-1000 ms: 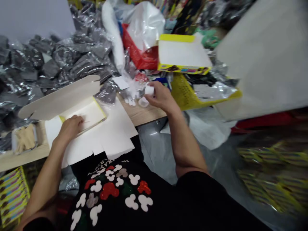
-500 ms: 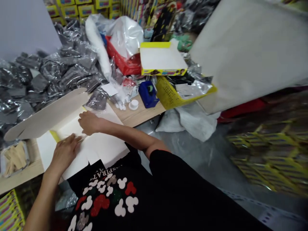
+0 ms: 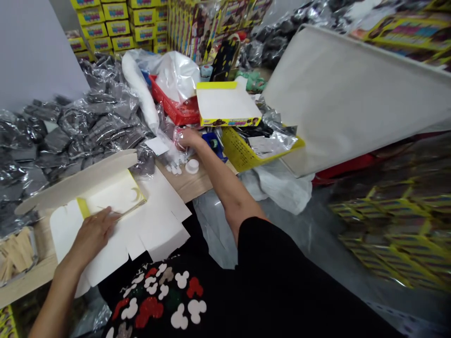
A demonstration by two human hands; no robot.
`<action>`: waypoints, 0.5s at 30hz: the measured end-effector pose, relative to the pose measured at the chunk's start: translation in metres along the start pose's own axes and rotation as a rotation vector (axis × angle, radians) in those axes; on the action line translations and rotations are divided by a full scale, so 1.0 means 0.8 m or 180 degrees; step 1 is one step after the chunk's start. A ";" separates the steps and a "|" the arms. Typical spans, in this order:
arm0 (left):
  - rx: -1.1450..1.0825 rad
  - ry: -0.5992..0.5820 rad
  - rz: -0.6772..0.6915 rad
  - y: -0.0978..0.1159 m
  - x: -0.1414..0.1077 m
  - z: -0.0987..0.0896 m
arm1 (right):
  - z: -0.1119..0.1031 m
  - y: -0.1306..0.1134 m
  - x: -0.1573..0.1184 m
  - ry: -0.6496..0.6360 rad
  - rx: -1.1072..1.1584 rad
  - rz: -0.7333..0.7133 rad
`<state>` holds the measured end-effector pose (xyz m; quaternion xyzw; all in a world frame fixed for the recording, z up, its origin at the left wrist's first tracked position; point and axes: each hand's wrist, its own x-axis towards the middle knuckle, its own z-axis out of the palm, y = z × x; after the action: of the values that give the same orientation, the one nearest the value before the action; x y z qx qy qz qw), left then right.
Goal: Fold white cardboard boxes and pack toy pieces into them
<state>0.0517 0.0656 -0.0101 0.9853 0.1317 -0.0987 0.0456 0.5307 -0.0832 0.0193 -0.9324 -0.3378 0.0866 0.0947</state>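
Note:
An unfolded white cardboard box (image 3: 155,225) lies on the table before me, its long flap raised at the far side. A shallow yellow-edged compartment in it shows a pale crescent shape (image 3: 135,194) at its right end. My left hand (image 3: 94,232) is closed on the near wall of that compartment, with thin stick-like lines by its fingertips. Reaching out to the right, my right hand (image 3: 188,139) is closed at a small red-and-clear packet (image 3: 178,135); its fingertips are partly hidden. Close by are a white tape roll (image 3: 192,166) and a blue tape dispenser (image 3: 214,144).
Grey items in clear plastic bags (image 3: 98,112) are heaped at the back left. A red basket (image 3: 176,110), a yellow basket (image 3: 243,152) and an open box (image 3: 229,101) stand beyond my right hand. Wooden sticks (image 3: 17,253) fill a tray at left.
My right hand has left the white box and reached forward and right to the red-and-clear packet. The crescent shape has come into view. My left hand stays at the box.

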 end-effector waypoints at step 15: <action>0.0076 0.0169 -0.0175 0.010 -0.004 0.005 | 0.001 0.013 -0.044 0.0907 0.0132 0.0363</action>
<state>0.0501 0.0570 -0.0128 0.9840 0.1588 -0.0753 0.0277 0.5103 -0.1134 0.0197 -0.9508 -0.2656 -0.0344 0.1558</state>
